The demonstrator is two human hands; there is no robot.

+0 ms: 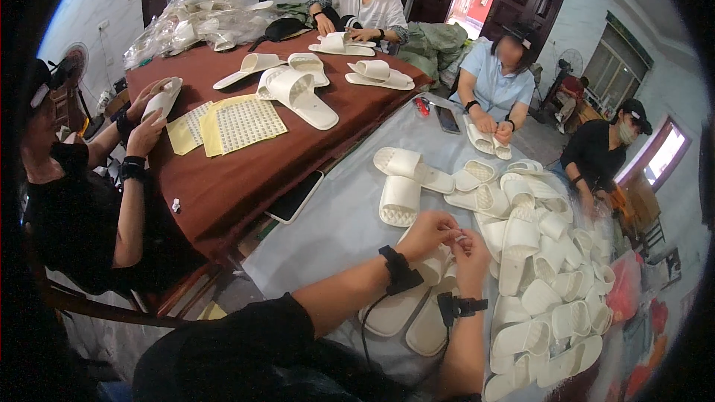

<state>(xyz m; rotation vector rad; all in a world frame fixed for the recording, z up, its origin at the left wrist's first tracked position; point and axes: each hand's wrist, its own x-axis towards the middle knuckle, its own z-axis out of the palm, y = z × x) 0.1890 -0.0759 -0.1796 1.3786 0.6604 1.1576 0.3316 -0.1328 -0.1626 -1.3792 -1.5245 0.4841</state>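
Note:
My left hand [430, 234] and my right hand [471, 254] meet above the grey table, fingertips pinched together. Whatever sits between the fingers is too small to make out. Beneath my wrists lies a pair of cream slide slippers, the left slipper [395, 311] and the right slipper [428, 327], partly hidden by my hands and wrist straps. Just beyond my hands another slipper [400, 199] rests on the table, with a further slipper [410, 166] touching it. To the right of my right hand spreads a heap of cream slippers [547, 253].
A smartphone [296, 197] lies at the grey table's left edge. Sticker sheets [242, 125] and several slippers [298, 97] lie on the brown-covered table [201, 201]. Co-workers sit around; one in light blue handles slippers [488, 141] near a dark phone [447, 120]. Bagged slippers [197, 26] stand far left.

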